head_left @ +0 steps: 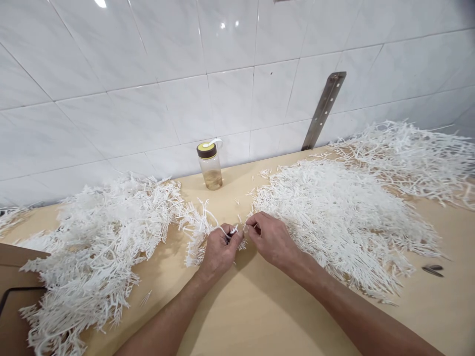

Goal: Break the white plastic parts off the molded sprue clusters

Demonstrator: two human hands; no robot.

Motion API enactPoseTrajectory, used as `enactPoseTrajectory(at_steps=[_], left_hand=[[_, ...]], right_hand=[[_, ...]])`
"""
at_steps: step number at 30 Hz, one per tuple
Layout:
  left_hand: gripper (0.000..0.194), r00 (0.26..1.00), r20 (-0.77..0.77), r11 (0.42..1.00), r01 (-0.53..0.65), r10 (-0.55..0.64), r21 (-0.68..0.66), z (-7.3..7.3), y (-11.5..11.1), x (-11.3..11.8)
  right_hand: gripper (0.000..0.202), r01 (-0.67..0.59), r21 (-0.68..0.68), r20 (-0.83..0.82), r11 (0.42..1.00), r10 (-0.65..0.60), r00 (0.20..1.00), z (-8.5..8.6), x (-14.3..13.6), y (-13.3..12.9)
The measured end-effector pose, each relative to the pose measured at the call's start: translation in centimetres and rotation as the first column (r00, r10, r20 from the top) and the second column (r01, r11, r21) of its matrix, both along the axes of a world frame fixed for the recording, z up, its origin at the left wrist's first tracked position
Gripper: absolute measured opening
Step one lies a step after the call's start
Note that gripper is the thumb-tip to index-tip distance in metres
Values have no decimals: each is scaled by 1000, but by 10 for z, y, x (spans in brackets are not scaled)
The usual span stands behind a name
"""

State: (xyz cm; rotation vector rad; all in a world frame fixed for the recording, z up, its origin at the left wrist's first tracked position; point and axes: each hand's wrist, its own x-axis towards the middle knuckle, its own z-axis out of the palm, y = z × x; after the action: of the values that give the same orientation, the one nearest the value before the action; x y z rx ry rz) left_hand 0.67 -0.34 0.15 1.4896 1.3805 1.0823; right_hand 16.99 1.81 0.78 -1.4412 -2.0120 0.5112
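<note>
My left hand (221, 248) is closed around a white branched plastic sprig (211, 217), whose curved stem rises above the fingers. Close to its right, my right hand (270, 236) pinches with thumb and forefinger at a small white piece near the left fingertips. That piece is too small to make out well. Just left of my left hand lies a little bunch of white branched sprigs (195, 230). Several tiny white bits (237, 201) are scattered on the table beyond the hands.
Large heaps of white sprigs spread at left (100, 242) and right (341, 212), with looser strands (415, 158) behind. A lidded bottle (212, 173) stands near the tiled wall. A metal strip (324, 109) leans there. Small dark metal snips (432, 270) lie at right; a brown box (17, 282) stands left.
</note>
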Motion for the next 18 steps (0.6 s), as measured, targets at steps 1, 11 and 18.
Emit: enactPoseTrajectory(at_steps=[1,11,18], left_hand=[[35,1000,5,1000,-3,3,-7,1,0,0],[36,998,51,999,-38,38,-1,-2,0,-1],[38,995,103,998,13,-6,-66,7,-4,-1]], right_hand=[[9,6,32,27,999,-7,1000,-2,-2,0],[9,39,-158,-47,987,-47,998,6,-8,0],[8,228,38,10,973,-228,974,10,17,15]])
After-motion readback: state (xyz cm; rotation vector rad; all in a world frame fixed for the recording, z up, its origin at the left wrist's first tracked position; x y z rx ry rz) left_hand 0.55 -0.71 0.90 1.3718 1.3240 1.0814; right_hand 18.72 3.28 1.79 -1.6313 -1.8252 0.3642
